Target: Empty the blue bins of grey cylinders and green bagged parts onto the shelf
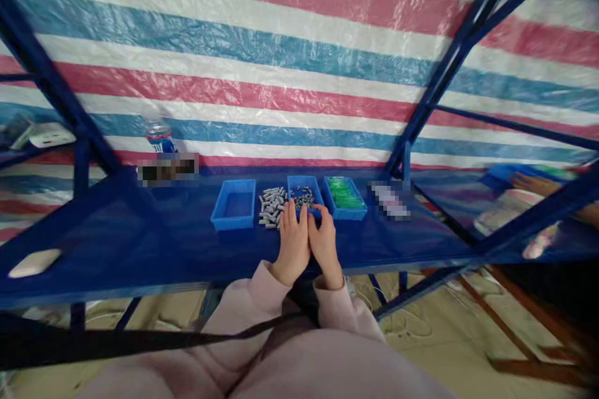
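Pink sleeves run up from the bottom of the view to two bare hands laid side by side, palms down, on the blue surface (140, 243), the left hand (294, 242) touching the right hand (324, 243) along the thumbs. Both sets of fingers are stretched nearly flat and close together, holding nothing that can be seen; whether some small piece is pinned under them cannot be told. Just beyond the left fingers, and a little to their left, lies a loose heap of small grey cylinders (272, 206) strewn on the surface, their long axes pointing every way; the left fingertips reach its near edge. Straight ahead of the gap between the two hands stands the middle blue tray (305, 194), holding more of the same grey pieces, and the right fingertips rest at or on its near rim. Beyond the right fingers and to their right sits a tray of green pieces (345, 196), close beside the middle one. Well to the left of the left fingers an empty-looking blue tray (234, 204) stands just past the heap. The left hand is the nearer to the loose heap, the right to the trays. Both wrists lie low and straight, forearms converging from the body. Far off to the left, a plastic bottle (159, 135) stands against the striped tarpaulin (281, 31).
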`<move>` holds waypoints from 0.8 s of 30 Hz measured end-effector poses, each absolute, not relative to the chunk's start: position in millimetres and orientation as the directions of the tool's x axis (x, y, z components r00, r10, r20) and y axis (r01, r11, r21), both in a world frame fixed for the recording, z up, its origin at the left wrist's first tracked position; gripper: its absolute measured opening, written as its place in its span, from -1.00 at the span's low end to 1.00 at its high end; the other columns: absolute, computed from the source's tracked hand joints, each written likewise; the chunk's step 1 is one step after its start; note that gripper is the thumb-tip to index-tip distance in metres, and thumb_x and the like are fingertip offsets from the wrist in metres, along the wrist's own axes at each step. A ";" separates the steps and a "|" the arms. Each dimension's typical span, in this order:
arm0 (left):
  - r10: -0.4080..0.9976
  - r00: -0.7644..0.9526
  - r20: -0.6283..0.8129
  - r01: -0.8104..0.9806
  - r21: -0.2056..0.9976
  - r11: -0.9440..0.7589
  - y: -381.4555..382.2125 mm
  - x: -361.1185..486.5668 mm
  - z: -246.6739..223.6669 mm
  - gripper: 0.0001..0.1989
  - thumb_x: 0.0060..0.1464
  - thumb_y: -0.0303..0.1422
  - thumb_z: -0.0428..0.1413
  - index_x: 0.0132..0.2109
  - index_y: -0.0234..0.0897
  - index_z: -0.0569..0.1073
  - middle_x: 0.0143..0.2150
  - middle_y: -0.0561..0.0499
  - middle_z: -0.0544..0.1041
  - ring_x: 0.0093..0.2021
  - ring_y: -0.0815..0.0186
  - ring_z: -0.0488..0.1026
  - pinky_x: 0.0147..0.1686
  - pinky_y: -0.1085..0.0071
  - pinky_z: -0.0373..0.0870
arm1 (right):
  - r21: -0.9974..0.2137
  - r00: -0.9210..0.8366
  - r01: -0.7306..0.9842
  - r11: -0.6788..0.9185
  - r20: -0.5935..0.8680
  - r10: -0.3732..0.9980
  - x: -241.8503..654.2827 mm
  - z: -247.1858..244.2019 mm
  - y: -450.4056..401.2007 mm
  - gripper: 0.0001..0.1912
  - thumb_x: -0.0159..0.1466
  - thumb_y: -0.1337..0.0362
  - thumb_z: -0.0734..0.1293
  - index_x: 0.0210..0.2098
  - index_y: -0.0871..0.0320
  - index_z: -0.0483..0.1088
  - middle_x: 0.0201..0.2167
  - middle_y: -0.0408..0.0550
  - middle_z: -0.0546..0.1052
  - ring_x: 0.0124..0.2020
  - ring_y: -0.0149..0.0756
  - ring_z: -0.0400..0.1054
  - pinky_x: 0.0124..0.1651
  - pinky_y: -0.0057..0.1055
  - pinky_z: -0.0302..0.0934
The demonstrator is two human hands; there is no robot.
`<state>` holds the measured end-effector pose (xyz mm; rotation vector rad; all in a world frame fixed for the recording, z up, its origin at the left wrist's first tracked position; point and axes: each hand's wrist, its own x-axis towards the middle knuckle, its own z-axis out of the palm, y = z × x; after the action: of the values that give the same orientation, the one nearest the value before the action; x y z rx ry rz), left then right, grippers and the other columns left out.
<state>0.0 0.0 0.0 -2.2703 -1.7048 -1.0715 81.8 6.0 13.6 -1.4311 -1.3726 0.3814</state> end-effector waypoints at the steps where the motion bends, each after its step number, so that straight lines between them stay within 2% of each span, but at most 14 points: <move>1: 0.800 0.120 0.587 0.866 0.332 -0.373 -1.5 -0.7 1.7 -0.52 0.15 -0.52 -0.07 0.22 -0.37 0.10 0.32 -0.35 0.01 0.34 -0.07 -0.02 0.21 -0.04 0.13 | -0.820 0.293 0.523 0.233 0.430 0.854 81.4 13.9 4.7 -0.67 0.25 0.23 0.15 -0.06 0.23 0.34 -0.10 0.15 0.46 -0.05 -0.11 0.32 0.05 -0.11 0.18; 4: 0.816 0.099 0.570 0.853 0.373 -0.365 -5.2 -2.5 9.0 -0.62 0.17 -0.53 -0.09 0.14 -0.38 0.18 0.27 -0.33 0.10 0.31 -0.01 0.05 0.17 0.02 0.21 | -0.810 0.312 0.531 0.250 0.461 0.831 79.9 15.3 1.0 -0.70 0.25 0.24 0.15 -0.12 0.22 0.38 -0.13 0.14 0.46 -0.06 -0.13 0.32 0.04 -0.14 0.19; 7: 0.851 0.054 0.522 0.864 0.403 -0.302 -6.5 -4.4 20.5 -0.74 0.18 -0.52 -0.08 0.02 -0.39 0.27 0.19 -0.31 0.21 0.21 0.04 0.20 0.10 0.08 0.28 | -0.796 0.330 0.541 0.271 0.498 0.802 78.4 18.4 -2.5 -0.74 0.24 0.25 0.16 -0.22 0.19 0.43 -0.18 0.13 0.46 -0.09 -0.14 0.33 0.03 -0.15 0.20; 10: 0.895 0.032 0.445 0.882 0.409 -0.235 -4.6 -8.2 31.5 -0.82 0.16 -0.51 -0.05 -0.08 -0.37 0.32 -0.01 -0.23 0.37 0.01 0.09 0.34 -0.01 0.12 0.33 | -0.795 0.333 0.533 0.289 0.511 0.792 79.1 21.6 -5.2 -0.75 0.23 0.24 0.17 -0.30 0.18 0.45 -0.24 0.10 0.46 -0.12 -0.14 0.34 0.01 -0.15 0.21; 12: 0.908 0.047 0.416 0.878 0.417 -0.237 -1.9 -11.8 35.4 -0.86 0.13 -0.48 0.02 -0.14 -0.34 0.34 -0.15 -0.14 0.42 -0.10 0.11 0.35 -0.07 0.13 0.33 | -0.816 0.342 0.499 0.294 0.496 0.798 80.2 22.2 -6.3 -0.77 0.23 0.22 0.18 -0.30 0.18 0.43 -0.26 0.08 0.46 -0.15 -0.15 0.35 0.00 -0.16 0.22; 15: 0.902 0.049 0.429 0.847 0.461 -0.265 1.7 -16.1 35.4 -0.86 0.06 -0.47 0.10 -0.19 -0.30 0.35 -0.21 -0.08 0.43 -0.15 0.13 0.33 -0.10 0.16 0.30 | -0.887 0.395 0.345 0.305 0.433 0.810 81.2 19.0 -5.8 -0.73 0.23 0.17 0.22 -0.16 0.19 0.37 -0.22 0.06 0.47 -0.15 -0.19 0.37 -0.02 -0.19 0.26; 18: 0.893 0.008 0.451 0.803 0.529 -0.274 3.3 -17.5 31.9 -0.85 0.01 -0.49 0.15 -0.24 -0.28 0.36 -0.22 -0.04 0.43 -0.16 0.16 0.32 -0.10 0.21 0.29 | -0.938 0.471 0.195 0.285 0.345 0.812 80.9 11.8 -2.7 -0.52 0.19 0.08 0.28 0.02 0.20 0.25 -0.08 0.12 0.43 -0.04 -0.17 0.34 0.00 -0.22 0.27; 21: 0.878 -0.035 0.478 0.752 0.591 -0.292 3.8 -17.6 29.2 -0.87 -0.02 -0.50 0.17 -0.29 -0.27 0.37 -0.25 -0.01 0.42 -0.18 0.19 0.33 -0.11 0.24 0.28 | -0.967 0.486 0.151 0.204 0.253 0.837 80.7 5.2 1.0 -0.30 0.13 -0.01 0.32 0.15 0.25 0.16 0.05 0.21 0.35 0.07 -0.10 0.28 0.07 -0.19 0.23; 24: 0.861 -0.080 0.503 0.659 0.675 -0.333 4.9 -18.5 28.5 -0.88 -0.02 -0.46 0.18 -0.35 -0.27 0.36 -0.31 0.02 0.41 -0.22 0.24 0.36 -0.15 0.28 0.29 | -0.983 0.463 0.119 0.142 0.182 0.867 81.0 3.9 2.5 -0.20 0.11 -0.07 0.33 0.20 0.25 0.12 0.09 0.22 0.34 0.13 -0.05 0.25 0.14 -0.15 0.16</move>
<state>-18.5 4.9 28.5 -2.2617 -1.9169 -1.5779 81.0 2.5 3.9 -1.3370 -0.9709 0.6851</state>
